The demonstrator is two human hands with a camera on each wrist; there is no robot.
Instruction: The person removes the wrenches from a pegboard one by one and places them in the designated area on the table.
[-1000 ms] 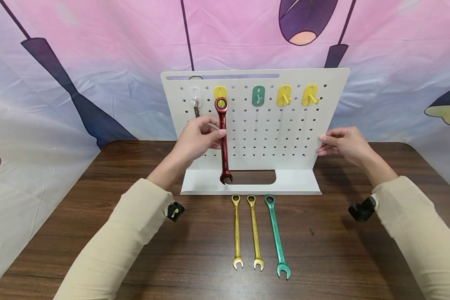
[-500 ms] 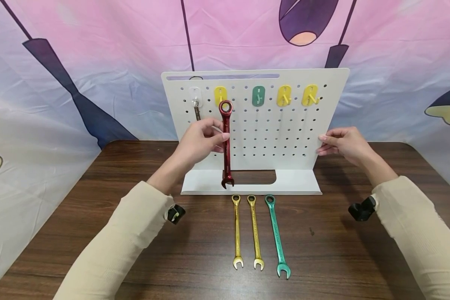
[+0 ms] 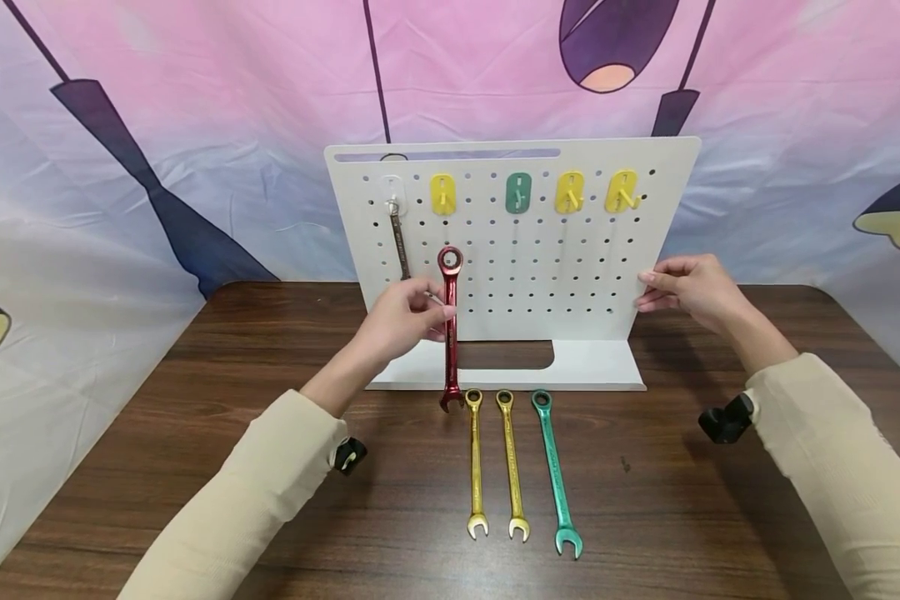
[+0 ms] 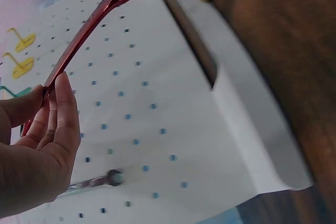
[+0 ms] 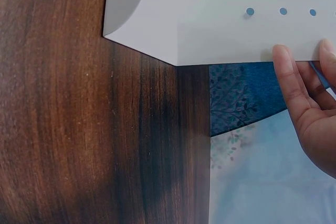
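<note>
Upright between thumb and fingers, my left hand (image 3: pixel 405 318) holds a red ratcheting combination wrench (image 3: pixel 451 350) in front of the white pegboard (image 3: pixel 495 327). The wrench's ring end is up, below a yellow hook (image 3: pixel 443 200) that bears nothing. In the left wrist view the thumb and fingertips pinch the red shaft (image 4: pixel 79 40). My right hand (image 3: pixel 682 287) grips the board's right edge, thumb in front. On the clear hook (image 3: pixel 392 192) at the left hangs a dark metallic wrench (image 3: pixel 399 243), its lower part hidden by my left hand.
Two yellow wrenches (image 3: pixel 476 467) and a green wrench (image 3: pixel 554 467) lie on the wooden table (image 3: pixel 645 517) before the board's base. A green hook (image 3: pixel 518 193) and two more yellow hooks (image 3: pixel 569 193) sit further right. A patterned cloth (image 3: pixel 195 125) hangs behind.
My left hand has lowered the red wrench, which now hangs below the yellow hook instead of in front of it. The right hand keeps its place on the board's edge.
</note>
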